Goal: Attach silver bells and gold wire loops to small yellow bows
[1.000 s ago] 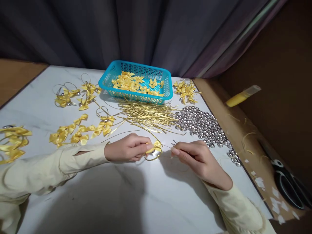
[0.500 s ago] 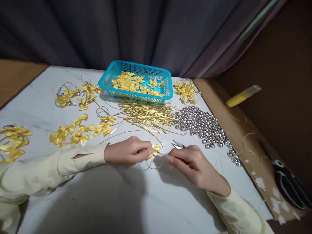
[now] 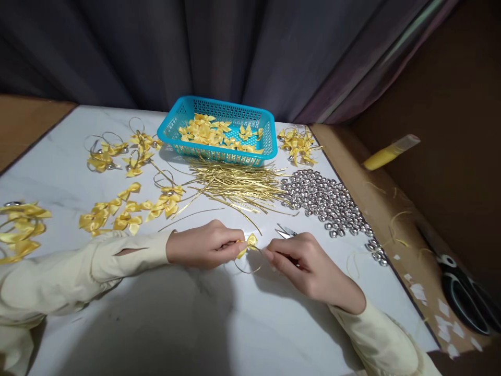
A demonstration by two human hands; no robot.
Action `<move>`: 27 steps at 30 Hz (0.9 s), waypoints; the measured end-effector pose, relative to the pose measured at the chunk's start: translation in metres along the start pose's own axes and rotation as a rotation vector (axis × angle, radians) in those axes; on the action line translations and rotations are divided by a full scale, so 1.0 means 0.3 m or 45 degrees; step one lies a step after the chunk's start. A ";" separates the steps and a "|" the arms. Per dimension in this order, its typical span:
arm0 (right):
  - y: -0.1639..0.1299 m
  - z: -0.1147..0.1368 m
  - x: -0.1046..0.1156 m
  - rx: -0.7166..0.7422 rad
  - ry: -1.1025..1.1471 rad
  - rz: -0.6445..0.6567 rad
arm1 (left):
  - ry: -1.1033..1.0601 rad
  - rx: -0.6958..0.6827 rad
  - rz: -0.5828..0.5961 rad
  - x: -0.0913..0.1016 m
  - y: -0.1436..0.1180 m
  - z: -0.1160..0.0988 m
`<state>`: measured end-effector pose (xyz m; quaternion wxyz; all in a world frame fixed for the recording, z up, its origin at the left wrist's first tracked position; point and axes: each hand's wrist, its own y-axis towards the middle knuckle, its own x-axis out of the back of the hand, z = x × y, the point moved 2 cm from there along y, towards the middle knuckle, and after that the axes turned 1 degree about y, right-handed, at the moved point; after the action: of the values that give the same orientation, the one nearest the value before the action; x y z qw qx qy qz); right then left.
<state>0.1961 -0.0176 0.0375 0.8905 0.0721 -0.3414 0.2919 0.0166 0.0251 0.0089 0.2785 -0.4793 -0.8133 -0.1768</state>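
The left hand (image 3: 203, 245) pinches a yellow bow (image 3: 249, 243) low over the white table (image 3: 219, 324); the right hand (image 3: 309, 263), fingers closed around small snips (image 3: 285, 232), touches the bow's gold loop (image 3: 248, 266).

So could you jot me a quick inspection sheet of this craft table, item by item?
Surface: white marbled table.
Job's things: yellow bow with a gold loop.
Clutter: blue basket of bows, gold strips, silver beads, finished bows, black scissors.
Hands: left hand pinches the bow; right hand touches it and holds small snips.
Cables: nothing seen.
Surroundings: dark curtain, brown side board.
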 end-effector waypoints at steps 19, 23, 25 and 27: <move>-0.007 -0.015 0.029 -0.014 -0.015 -0.095 | -0.064 0.065 -0.059 0.017 -0.006 0.007; -0.007 -0.016 0.022 -0.015 0.037 -0.078 | -0.153 0.141 -0.132 0.022 -0.005 -0.001; -0.005 -0.015 0.017 -0.013 0.045 -0.087 | -0.296 0.221 -0.130 0.018 -0.005 -0.003; -0.002 -0.014 0.013 -0.018 0.048 -0.116 | -0.581 0.321 -0.101 0.009 -0.006 -0.002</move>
<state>0.2012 -0.0151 0.0369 0.9096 0.0756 -0.3232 0.2500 0.0140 0.0258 0.0109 0.1381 -0.4362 -0.8887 0.0278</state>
